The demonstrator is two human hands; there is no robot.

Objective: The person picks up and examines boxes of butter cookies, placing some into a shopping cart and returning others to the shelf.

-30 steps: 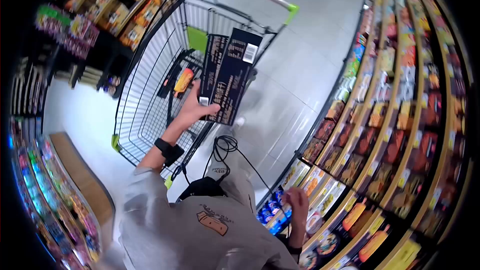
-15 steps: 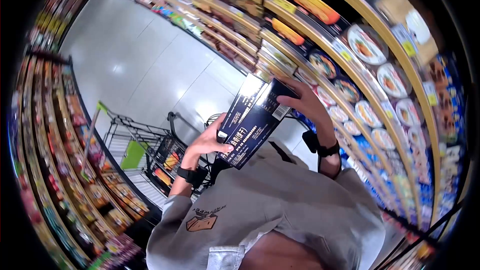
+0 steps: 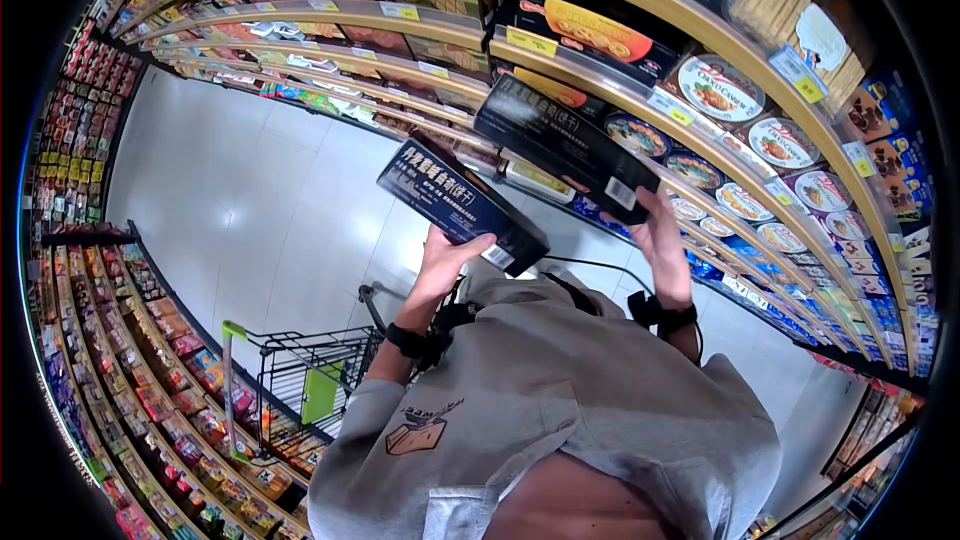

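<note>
In my left hand (image 3: 447, 262) is a dark blue cookie box (image 3: 450, 197) with white Chinese lettering, tilted, its barcode end near my thumb. My right hand (image 3: 662, 243) grips the lower right end of a second dark cookie box (image 3: 560, 140), held higher and in front of the shelves. A narrow gap separates the two boxes. Part of the right hand's fingers is hidden behind its box. Each wrist wears a black strap.
Shelving (image 3: 590, 58) with cookie boxes and round tins (image 3: 720, 88) curves along the right and far side. A shopping cart (image 3: 315, 370) with a green panel stands at the left. Snack shelves (image 3: 150, 360) line the far left, and pale floor tiles (image 3: 270, 180) lie between.
Earlier the dark boxes were together in front of my chest. Now they are apart: the right hand has raised one toward the shelves, the left holds the other lower. The view has turned.
</note>
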